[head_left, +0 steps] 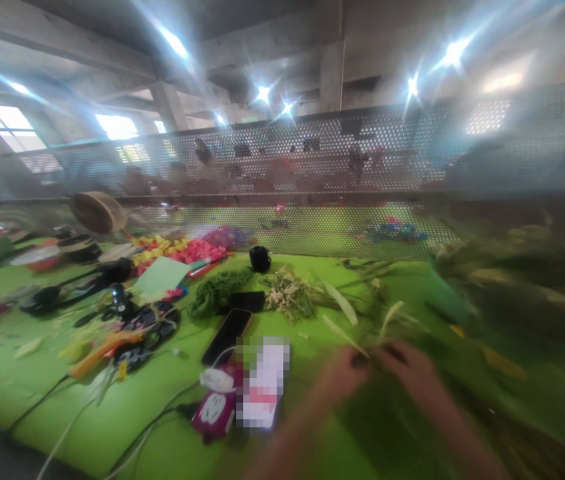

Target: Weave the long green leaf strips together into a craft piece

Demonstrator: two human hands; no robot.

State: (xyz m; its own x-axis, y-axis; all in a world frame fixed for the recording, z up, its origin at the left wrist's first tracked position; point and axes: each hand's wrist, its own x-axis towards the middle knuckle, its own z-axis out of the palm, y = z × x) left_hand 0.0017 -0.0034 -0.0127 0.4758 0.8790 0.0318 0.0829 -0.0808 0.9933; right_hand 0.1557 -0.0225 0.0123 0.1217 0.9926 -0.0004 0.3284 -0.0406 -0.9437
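My left hand (349,368) is closed in a pinch, with a pale husk strip (343,335) sticking out up and to the left. Close beside it, my right hand (408,363) is also closed, and a second pale strip (391,316) rises from its fingertips. Both hands are smeared by motion, so the exact grip is unclear. Just beyond them a wider husk leaf (341,301) lies on the green table (312,400). To its left is a small heap of dry husk pieces (289,293). A large blurred pile of dry husks (522,300) fills the right side.
Left of my hands lie a lit phone (265,383), a dark phone (228,337) and a purple power socket (213,412) with cables. An orange-handled tool (105,353), green twine (217,290) and a black cup (260,259) are farther off. A perforated metal screen (282,167) closes the back.
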